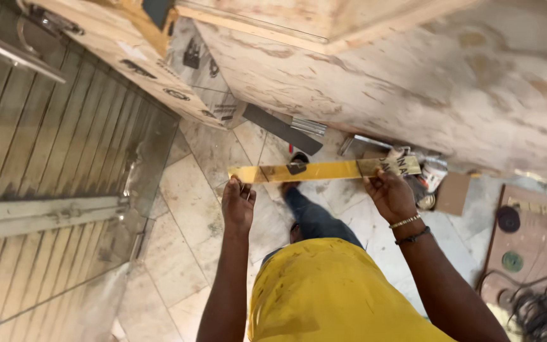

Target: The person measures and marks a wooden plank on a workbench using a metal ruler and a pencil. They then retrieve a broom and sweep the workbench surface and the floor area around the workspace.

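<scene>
Both hands pinch a long yellow wooden strip (pixel 324 170): left hand (pixel 238 202) at one end, right hand (pixel 390 193) near the other. A loosened pinch could probably drop it onto the tiled floor (pixel 185 209).

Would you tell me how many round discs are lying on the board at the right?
2: a dark disc nearer the board's top edge, and a greenish disc just below it, above the coiled black cable. The frame edge may hide others.
</scene>
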